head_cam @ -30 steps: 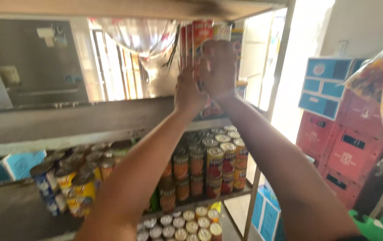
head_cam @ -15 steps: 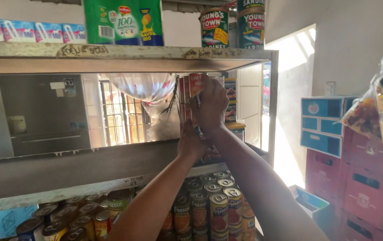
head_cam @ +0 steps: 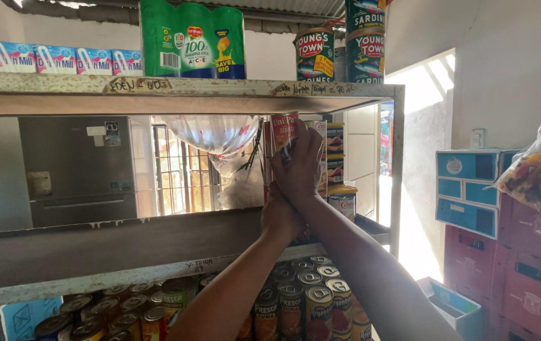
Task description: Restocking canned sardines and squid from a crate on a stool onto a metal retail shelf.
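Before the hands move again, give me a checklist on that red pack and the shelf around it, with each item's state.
1. Right hand on the red pack: ok, its fingers wrap the front.
2. Left hand supporting: cannot tell; it sits under the right wrist, its contact with the pack is hidden.
3. Pack resting on the shelf board: cannot tell, the hands cover its bottom.
4. Pack upright: ok, it stands vertical.
5. Room beside the pack: not ok on the right, where stacked boxes stand close; a hanging plastic bag is at left.
6. Cans on the lower shelf undisturbed: ok, all upright.
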